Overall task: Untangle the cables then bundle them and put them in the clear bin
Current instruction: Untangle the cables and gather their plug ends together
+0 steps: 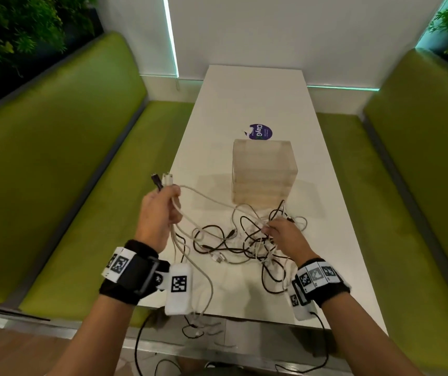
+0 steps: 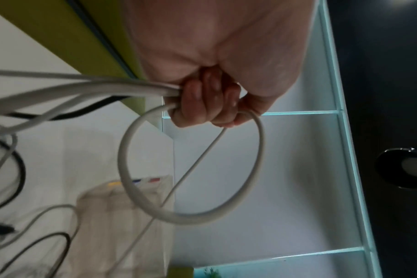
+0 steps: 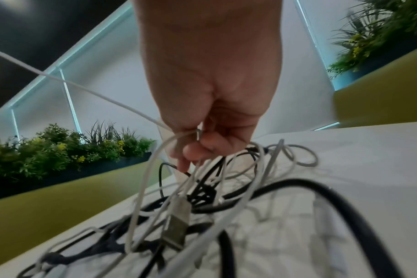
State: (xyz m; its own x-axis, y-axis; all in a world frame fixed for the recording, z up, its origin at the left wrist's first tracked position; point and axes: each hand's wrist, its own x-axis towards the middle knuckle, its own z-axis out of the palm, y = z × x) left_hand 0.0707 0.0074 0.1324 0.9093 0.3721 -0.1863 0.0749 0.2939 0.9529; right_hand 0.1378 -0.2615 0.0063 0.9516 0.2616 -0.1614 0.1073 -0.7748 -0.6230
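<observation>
The cables (image 1: 247, 240), white and black, lie in a knotted heap near the tabletop's (image 1: 334, 240) near edge, just in front of the clear bin (image 1: 264, 172), which stands around the middle of the table. The left hand (image 1: 157, 215) is raised above the left edge, fist closed round several white strands with a few plug ends (image 1: 163, 180) sticking up from it; a white loop (image 2: 191, 165) hangs under its fingers. The right hand (image 1: 285, 234) rests on the heap, fingertips pinching thin white strands (image 3: 179, 150). Some slack droops over the near edge toward the floor. Pulling the left hand's strands while the heap is pinned would likely tighten the knots. The dangling slack could drag more cable off the tabletop, and a sharp tug might snag the bin.
</observation>
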